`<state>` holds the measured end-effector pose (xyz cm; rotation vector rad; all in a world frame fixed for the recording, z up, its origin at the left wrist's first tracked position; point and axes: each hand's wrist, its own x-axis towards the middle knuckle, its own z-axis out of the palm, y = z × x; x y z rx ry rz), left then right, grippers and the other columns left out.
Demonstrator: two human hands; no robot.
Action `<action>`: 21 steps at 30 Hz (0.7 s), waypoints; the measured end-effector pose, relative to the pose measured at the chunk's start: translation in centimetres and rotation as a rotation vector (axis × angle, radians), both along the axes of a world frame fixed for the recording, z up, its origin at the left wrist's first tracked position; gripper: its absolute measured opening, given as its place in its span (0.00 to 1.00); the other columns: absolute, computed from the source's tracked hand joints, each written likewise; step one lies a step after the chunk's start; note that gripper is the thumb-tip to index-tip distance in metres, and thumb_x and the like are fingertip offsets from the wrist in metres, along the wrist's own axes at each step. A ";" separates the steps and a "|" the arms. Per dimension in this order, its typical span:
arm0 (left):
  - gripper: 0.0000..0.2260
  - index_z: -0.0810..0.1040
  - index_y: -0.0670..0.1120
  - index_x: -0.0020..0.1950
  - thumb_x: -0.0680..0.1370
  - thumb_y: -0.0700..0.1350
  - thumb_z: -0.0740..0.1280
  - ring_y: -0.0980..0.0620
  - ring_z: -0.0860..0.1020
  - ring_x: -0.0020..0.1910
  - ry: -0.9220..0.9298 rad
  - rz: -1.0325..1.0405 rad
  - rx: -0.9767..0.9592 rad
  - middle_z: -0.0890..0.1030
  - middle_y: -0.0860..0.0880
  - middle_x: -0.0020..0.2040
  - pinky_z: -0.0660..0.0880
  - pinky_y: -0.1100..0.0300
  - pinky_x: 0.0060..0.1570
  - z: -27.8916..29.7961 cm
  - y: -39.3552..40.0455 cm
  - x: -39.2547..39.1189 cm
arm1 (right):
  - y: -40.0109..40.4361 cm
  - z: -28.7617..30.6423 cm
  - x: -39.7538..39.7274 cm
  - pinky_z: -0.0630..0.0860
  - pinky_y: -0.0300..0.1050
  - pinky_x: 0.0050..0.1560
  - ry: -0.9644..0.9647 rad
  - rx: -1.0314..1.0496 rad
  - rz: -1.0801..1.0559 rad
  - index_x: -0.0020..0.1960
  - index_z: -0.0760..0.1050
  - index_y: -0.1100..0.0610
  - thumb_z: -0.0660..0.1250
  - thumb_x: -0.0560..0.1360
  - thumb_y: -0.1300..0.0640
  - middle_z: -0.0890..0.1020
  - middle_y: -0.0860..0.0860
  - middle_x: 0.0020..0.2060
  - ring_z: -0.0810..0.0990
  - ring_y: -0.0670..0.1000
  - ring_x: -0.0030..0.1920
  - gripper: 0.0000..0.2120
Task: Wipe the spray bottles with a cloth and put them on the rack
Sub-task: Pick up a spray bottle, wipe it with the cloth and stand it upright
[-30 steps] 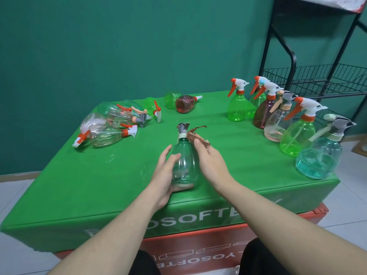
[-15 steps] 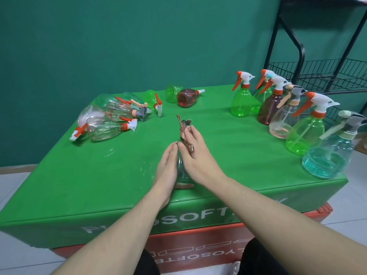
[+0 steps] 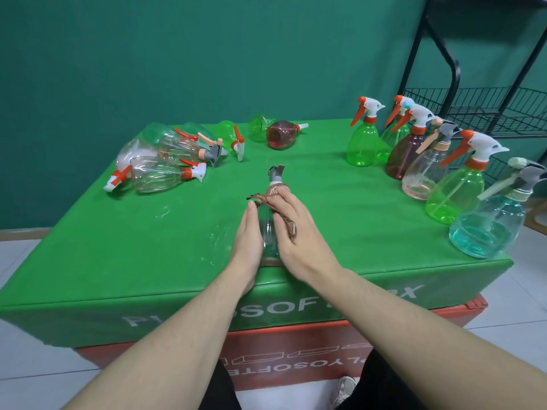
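green padded block (image 3: 124,250); red base (image 3: 296,341), teal wall (image 3: 148,54)

One head cam, looking fwd and down, close over green table (image 3: 118,247); rack (image 3: 473,110) at far right.

Upright bottles (image 3: 455,184) before rack (image 3: 485,113)

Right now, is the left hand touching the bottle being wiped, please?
Touching: the head view shows the left hand flat against the bottle side, no gap.
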<state>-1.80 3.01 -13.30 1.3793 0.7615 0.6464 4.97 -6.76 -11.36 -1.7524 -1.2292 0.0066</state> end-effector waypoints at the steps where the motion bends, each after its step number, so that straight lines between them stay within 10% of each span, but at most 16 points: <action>1: 0.46 0.72 0.61 0.75 0.64 0.85 0.54 0.53 0.72 0.73 -0.009 0.005 -0.033 0.74 0.55 0.75 0.65 0.44 0.76 -0.9 0.6 0.3 | -0.3 -0.4 -0.1 0.51 0.40 0.79 -0.030 -0.003 0.010 0.74 0.71 0.53 0.55 0.84 0.54 0.66 0.48 0.77 0.58 0.44 0.79 0.20; 7: 0.27 0.76 0.64 0.67 0.79 0.74 0.49 0.45 0.84 0.59 -0.081 -0.043 -0.127 0.85 0.49 0.61 0.81 0.41 0.58 0.4 0.1 -0.2 | -2.5 -2.5 -1.1 0.46 0.45 0.81 -0.218 -0.069 0.058 0.78 0.66 0.50 0.55 0.84 0.53 0.60 0.48 0.80 0.48 0.50 0.82 0.22; 21: 0.34 0.76 0.60 0.70 0.69 0.76 0.63 0.45 0.83 0.62 -0.133 -0.061 -0.187 0.83 0.48 0.65 0.76 0.41 0.66 -0.7 0.5 -0.2 | -3.7 -3.1 -1.1 0.58 0.58 0.79 -0.490 -0.129 0.011 0.77 0.67 0.53 0.56 0.84 0.50 0.65 0.54 0.78 0.56 0.58 0.81 0.23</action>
